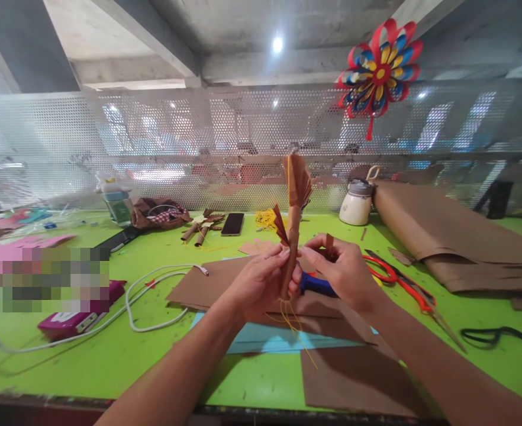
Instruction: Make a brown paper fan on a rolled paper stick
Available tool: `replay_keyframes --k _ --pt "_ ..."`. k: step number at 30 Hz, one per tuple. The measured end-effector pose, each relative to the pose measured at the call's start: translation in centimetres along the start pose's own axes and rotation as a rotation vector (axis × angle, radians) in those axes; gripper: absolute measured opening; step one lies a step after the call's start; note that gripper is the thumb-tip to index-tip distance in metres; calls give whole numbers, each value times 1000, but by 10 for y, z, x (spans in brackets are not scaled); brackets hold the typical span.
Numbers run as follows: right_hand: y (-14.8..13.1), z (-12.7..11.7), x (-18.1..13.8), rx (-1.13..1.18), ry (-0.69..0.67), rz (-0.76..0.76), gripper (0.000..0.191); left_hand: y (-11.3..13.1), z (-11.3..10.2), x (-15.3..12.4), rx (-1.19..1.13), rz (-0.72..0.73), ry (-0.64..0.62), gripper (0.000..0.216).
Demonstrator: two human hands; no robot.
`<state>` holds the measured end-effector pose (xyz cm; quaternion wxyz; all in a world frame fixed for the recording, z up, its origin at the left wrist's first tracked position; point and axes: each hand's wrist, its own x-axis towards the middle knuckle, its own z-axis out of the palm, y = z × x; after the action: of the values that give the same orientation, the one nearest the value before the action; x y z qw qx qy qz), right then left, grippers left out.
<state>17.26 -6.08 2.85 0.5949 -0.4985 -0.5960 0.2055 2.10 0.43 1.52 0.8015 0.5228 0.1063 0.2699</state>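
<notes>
A rolled brown paper stem with folded fan-like leaves [294, 207] stands upright above the green table [87, 361]. My left hand [258, 281] is closed around the lower part of the stem. My right hand [343, 272] pinches a small brown paper piece [329, 244] against the stem's right side. Yellow thread [294, 325] hangs from the stem's bottom end. Brown paper sheets [358, 373] and a light blue sheet [270, 340] lie under my hands. A blue-handled tool [316, 284] shows just behind my right hand.
Red-handled scissors [403, 283] lie right of my hands, with a big brown paper roll [447, 236] behind them. A white jar [356, 204], black phone [233, 223], white cable [154, 296], pink box [79, 319] and pink paper [3, 254] sit around. A paper flower [380, 68] hangs on the mesh wall.
</notes>
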Motion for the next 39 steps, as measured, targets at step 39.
replay_keyframes --k 39 --pt "19 11 -2 -74 -25 -68 24 -5 -11 3 -41 67 18 20"
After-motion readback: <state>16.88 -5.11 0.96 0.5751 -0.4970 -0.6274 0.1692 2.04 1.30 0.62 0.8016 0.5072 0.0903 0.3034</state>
